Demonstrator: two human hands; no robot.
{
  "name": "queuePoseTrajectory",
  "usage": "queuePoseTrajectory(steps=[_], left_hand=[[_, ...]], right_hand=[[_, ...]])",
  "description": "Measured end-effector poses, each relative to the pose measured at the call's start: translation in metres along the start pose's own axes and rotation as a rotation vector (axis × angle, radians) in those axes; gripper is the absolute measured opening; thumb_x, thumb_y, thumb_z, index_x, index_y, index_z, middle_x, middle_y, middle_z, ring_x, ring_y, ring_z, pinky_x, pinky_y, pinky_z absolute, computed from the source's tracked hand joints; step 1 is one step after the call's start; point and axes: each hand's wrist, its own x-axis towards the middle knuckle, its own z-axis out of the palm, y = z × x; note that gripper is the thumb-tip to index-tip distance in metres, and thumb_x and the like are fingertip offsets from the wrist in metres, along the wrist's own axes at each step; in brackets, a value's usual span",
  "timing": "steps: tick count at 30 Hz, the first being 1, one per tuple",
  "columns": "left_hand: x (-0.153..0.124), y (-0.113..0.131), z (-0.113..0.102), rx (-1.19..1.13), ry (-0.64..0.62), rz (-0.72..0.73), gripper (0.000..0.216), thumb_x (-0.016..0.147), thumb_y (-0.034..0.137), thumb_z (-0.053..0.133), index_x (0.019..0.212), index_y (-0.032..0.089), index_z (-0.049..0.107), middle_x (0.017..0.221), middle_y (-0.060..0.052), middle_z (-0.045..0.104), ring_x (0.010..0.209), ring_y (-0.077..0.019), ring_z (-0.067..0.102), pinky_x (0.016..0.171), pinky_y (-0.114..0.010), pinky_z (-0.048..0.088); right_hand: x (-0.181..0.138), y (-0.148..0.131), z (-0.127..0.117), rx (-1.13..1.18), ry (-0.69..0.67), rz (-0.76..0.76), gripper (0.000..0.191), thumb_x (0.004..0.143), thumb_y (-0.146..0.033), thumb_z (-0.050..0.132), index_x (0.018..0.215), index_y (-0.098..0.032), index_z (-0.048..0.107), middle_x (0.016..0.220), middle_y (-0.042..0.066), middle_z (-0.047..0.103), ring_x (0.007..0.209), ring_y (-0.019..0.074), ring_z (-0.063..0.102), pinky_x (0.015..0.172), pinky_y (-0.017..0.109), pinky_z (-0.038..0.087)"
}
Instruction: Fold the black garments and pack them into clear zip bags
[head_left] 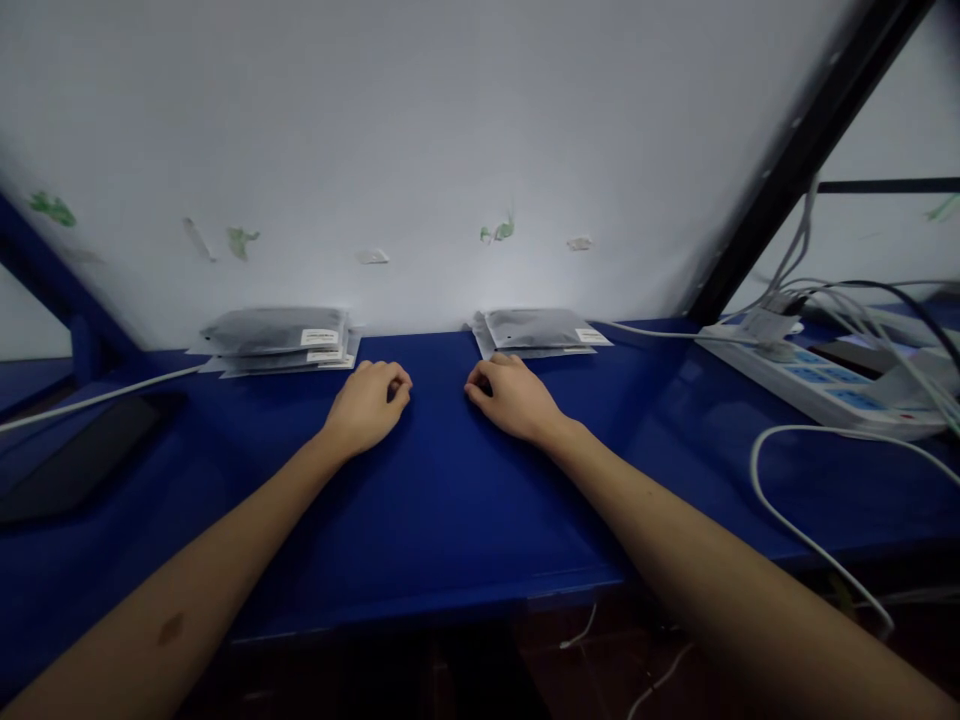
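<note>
My left hand (369, 405) rests on the blue table (442, 530) with its fingers curled in and the thumb close to the index finger. Nothing shows in it. Just behind it, towards the wall, lies a stack of grey plastic packets (274, 335) with white labels. My right hand (516, 398) rests the same way, fingers curled and nothing visible in them. Its knuckles are at the front edge of a second, smaller stack of grey labelled packets (536, 330). A strip of bare table separates the two hands.
A dark flat phone-like slab (82, 460) lies at the left. On the right stands a white power strip (817, 380) with plugs and several cables. A white cable (757, 470) loops over the table's right front edge. A white wall (435, 150) rises behind.
</note>
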Motion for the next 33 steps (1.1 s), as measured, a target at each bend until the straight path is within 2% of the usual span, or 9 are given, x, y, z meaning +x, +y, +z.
queuePoseTrajectory(steps=[2, 4, 18, 20, 23, 26, 28, 30, 33], left_hand=[[-0.001, 0.003, 0.002, 0.111, -0.015, 0.116, 0.015, 0.092, 0.022, 0.052, 0.089, 0.019, 0.067, 0.09, -0.008, 0.068, 0.093, -0.026, 0.056, 0.086, -0.041, 0.047], [-0.003, 0.004, 0.004, 0.151, -0.01, 0.156, 0.017, 0.094, 0.023, 0.05, 0.09, 0.019, 0.066, 0.092, -0.008, 0.067, 0.094, -0.0262, 0.054, 0.087, -0.041, 0.047], [-0.003, 0.004, 0.003, 0.133, -0.036, 0.149, 0.02, 0.095, 0.026, 0.047, 0.091, 0.02, 0.066, 0.095, -0.007, 0.065, 0.097, -0.0255, 0.053, 0.087, -0.04, 0.046], [-0.003, 0.003, 0.003, 0.108, -0.033, 0.167, 0.02, 0.094, 0.026, 0.047, 0.09, 0.02, 0.066, 0.094, -0.007, 0.065, 0.096, -0.0255, 0.052, 0.087, -0.04, 0.046], [-0.002, 0.003, 0.003, 0.094, -0.028, 0.183, 0.02, 0.094, 0.025, 0.047, 0.089, 0.02, 0.066, 0.092, -0.008, 0.066, 0.094, -0.0263, 0.052, 0.088, -0.042, 0.045], [-0.001, 0.004, 0.003, 0.118, -0.024, 0.192, 0.02, 0.094, 0.025, 0.048, 0.088, 0.021, 0.066, 0.093, -0.008, 0.066, 0.094, -0.0264, 0.053, 0.089, -0.042, 0.045], [-0.001, 0.005, 0.003, 0.126, -0.025, 0.2, 0.02, 0.095, 0.025, 0.047, 0.088, 0.021, 0.066, 0.093, -0.007, 0.066, 0.094, -0.026, 0.053, 0.089, -0.041, 0.045], [-0.001, 0.006, 0.003, 0.125, -0.032, 0.206, 0.02, 0.095, 0.025, 0.047, 0.089, 0.021, 0.066, 0.094, -0.007, 0.066, 0.095, -0.0258, 0.054, 0.089, -0.041, 0.045], [-0.001, 0.006, 0.004, 0.127, -0.036, 0.204, 0.02, 0.095, 0.025, 0.047, 0.089, 0.021, 0.066, 0.094, -0.007, 0.067, 0.095, -0.0261, 0.054, 0.089, -0.041, 0.046]], right_hand=[[0.0, 0.001, 0.0, -0.008, 0.003, -0.003, 0.017, 0.09, -0.027, 0.057, 0.093, -0.018, 0.071, 0.096, 0.01, 0.067, 0.1, 0.026, 0.058, 0.087, 0.04, 0.049], [0.0, 0.001, 0.0, -0.014, 0.001, -0.007, 0.017, 0.09, -0.028, 0.057, 0.093, -0.018, 0.071, 0.096, 0.01, 0.067, 0.1, 0.0261, 0.058, 0.088, 0.04, 0.049], [0.001, 0.005, -0.002, 0.037, 0.002, 0.01, 0.02, 0.091, -0.031, 0.054, 0.09, -0.019, 0.07, 0.094, 0.01, 0.068, 0.092, 0.0235, 0.06, 0.083, 0.038, 0.048], [0.005, 0.011, -0.007, 0.026, 0.071, 0.063, 0.023, 0.092, -0.031, 0.05, 0.092, -0.018, 0.069, 0.097, 0.012, 0.068, 0.092, 0.0241, 0.061, 0.084, 0.039, 0.047], [0.012, 0.033, -0.017, -0.111, 0.286, 0.206, 0.029, 0.091, -0.03, 0.048, 0.105, -0.014, 0.068, 0.109, 0.019, 0.065, 0.107, 0.031, 0.058, 0.094, 0.046, 0.043], [0.014, 0.072, -0.027, -0.272, 0.429, 0.467, 0.047, 0.086, -0.032, 0.055, 0.127, -0.01, 0.059, 0.128, 0.026, 0.057, 0.122, 0.0395, 0.05, 0.103, 0.056, 0.033], [0.01, 0.098, -0.03, -0.324, 0.416, 0.655, 0.058, 0.085, -0.035, 0.056, 0.135, -0.006, 0.051, 0.133, 0.029, 0.053, 0.129, 0.0428, 0.045, 0.107, 0.061, 0.025], [0.005, 0.117, -0.031, -0.323, 0.316, 0.763, 0.064, 0.086, -0.039, 0.055, 0.138, -0.004, 0.047, 0.131, 0.03, 0.055, 0.129, 0.0439, 0.047, 0.108, 0.063, 0.023], [0.001, 0.126, -0.031, -0.338, 0.272, 0.726, 0.058, 0.086, -0.037, 0.056, 0.137, -0.008, 0.051, 0.126, 0.027, 0.059, 0.122, 0.0408, 0.054, 0.105, 0.058, 0.031]])
